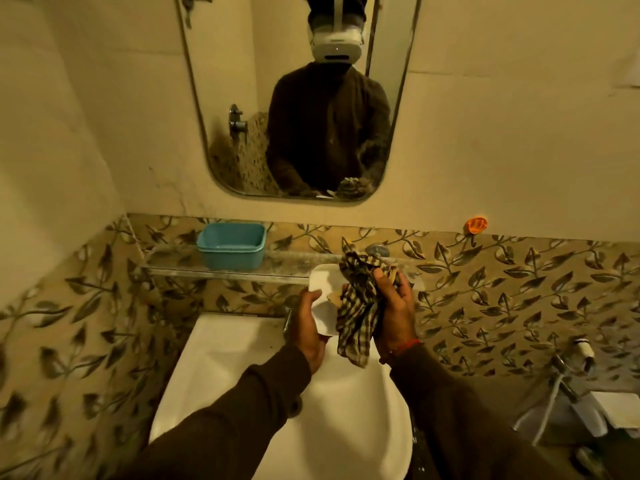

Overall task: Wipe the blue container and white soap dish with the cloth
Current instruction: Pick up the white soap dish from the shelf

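Over the basin, my left hand (307,330) grips the white soap dish (325,299) by its left edge and tilts it towards me. My right hand (394,308) is closed on a bunched checked cloth (360,303), which presses against the dish's right side and hangs down below it. The cloth hides that part of the dish. The blue container (231,244) stands upright on the glass shelf (173,268), up and to the left of both hands, with nothing touching it.
A white washbasin (221,358) lies under my arms. A chrome tap (379,251) sits behind the cloth. The mirror (242,98) hangs above the shelf. An orange hook (476,225) is on the wall at right, with pipes and a fitting (568,382) lower right.
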Tool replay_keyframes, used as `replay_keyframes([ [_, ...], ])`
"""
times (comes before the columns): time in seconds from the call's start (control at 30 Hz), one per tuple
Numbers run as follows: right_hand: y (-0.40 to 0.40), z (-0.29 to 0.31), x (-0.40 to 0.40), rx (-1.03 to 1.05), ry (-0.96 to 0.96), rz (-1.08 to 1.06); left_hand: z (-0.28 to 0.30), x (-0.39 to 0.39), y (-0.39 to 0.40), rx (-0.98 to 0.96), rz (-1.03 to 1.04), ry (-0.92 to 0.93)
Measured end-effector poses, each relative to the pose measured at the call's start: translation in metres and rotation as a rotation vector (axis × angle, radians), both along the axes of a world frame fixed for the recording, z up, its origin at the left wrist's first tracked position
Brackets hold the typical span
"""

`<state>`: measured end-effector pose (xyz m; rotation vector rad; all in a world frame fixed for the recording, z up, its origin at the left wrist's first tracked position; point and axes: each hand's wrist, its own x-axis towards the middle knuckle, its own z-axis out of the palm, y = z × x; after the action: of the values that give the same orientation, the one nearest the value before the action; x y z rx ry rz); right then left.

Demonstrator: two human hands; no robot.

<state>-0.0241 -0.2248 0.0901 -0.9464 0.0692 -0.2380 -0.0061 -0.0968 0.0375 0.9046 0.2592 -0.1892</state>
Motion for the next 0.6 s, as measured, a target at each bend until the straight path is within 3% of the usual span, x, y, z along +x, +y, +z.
replay_keyframes([
  [0.23,0.045,0.052,0.008,-0.103,-0.154,0.167,0.062,0.004,0.049,-0.203,-0.166,-0.206],
  [0.37,0.063,0.068,0.010,-0.107,-0.174,0.246,0.077,0.007,0.071,-0.227,-0.209,-0.247],
  [0.43,0.070,0.076,0.009,-0.300,-0.204,0.190,0.080,0.010,0.077,-0.214,-0.178,-0.287],
  [0.6,0.086,0.098,0.007,-1.070,-0.381,-0.042,0.088,0.010,0.073,-0.202,-0.168,-0.292],
])
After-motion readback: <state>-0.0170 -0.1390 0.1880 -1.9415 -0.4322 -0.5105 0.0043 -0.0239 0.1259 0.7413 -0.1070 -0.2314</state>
